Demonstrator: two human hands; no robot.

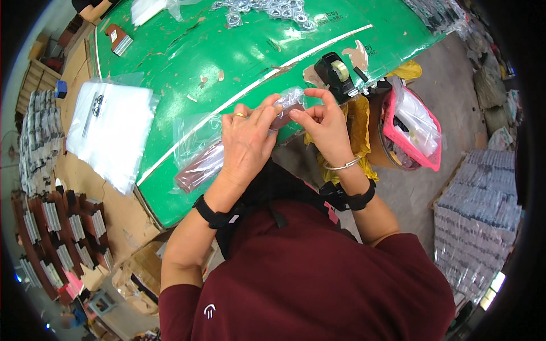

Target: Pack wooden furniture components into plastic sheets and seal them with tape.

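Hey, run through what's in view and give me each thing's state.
Left hand: gripping the brown bar.
Right hand: thumb and forefinger spread.
Brown bar: partly hidden, in a clear wrapper.
Tape dispenser: loaded with a roll.
Clear bags: stacked flat.
Pink basket: holding plastic sheeting.
Tabletop: green, worn in patches.

Bright green across the table (244,54), blotched tan where worn and striped once in white. Reddish brown on the long piece (197,171), under a glossy, colourless plastic bag (186,134). Black for the tape dispenser (326,70), pale yellow-green for its roll (340,70). Milky white on the stacked bags (116,136), printed in black. Hot pink on the basket (433,158), mustard yellow on the crumpled sheet (358,122). Deep maroon for the shirt (330,261) (marked small in white), black for both wristbands (211,213), gold for the ring (239,115), silver for the bangle (344,165).
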